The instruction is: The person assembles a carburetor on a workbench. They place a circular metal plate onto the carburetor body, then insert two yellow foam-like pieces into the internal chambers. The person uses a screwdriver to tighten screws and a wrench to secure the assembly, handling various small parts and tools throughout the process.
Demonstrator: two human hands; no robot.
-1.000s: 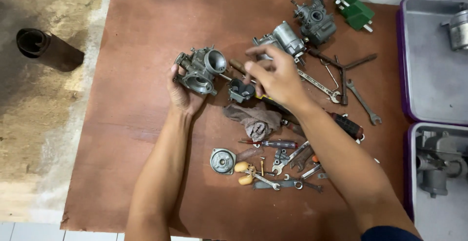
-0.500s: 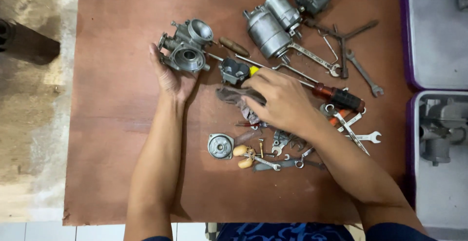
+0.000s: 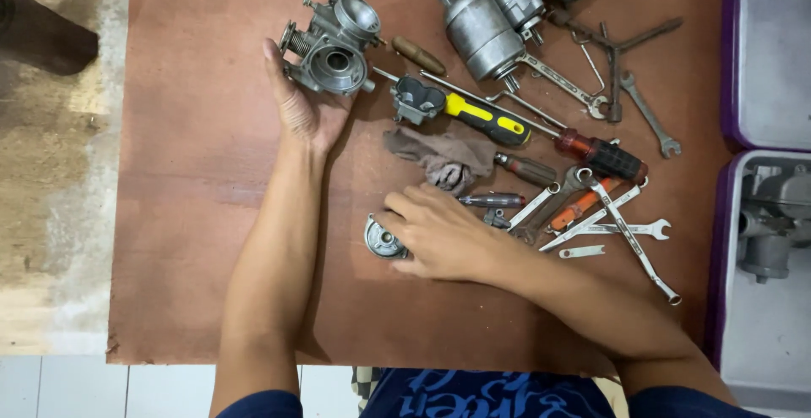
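Observation:
My left hand [image 3: 302, 105] lies palm up on the brown wooden board [image 3: 203, 173] and cradles a grey metal carburettor [image 3: 331, 44] in its fingers. My right hand [image 3: 439, 234] rests palm down lower on the board, fingertips touching a small round metal cap [image 3: 382, 239]. Whether it covers other small parts I cannot tell. Just above that hand lie a crumpled grey rag [image 3: 439, 158] and a small dark metal part [image 3: 417, 98].
A yellow-handled screwdriver [image 3: 486, 118], a red-and-black one [image 3: 601, 156], several wrenches [image 3: 617, 228] and a grey cylindrical motor part [image 3: 483, 33] crowd the board's right half. Two purple-rimmed trays [image 3: 728, 63] stand at the right edge, the lower holding a metal part [image 3: 769, 224]. Bare floor lies left.
My right hand has come down from the tools near the carburettor to the round cap low on the board. The left hand still holds the carburettor; the view has shifted.

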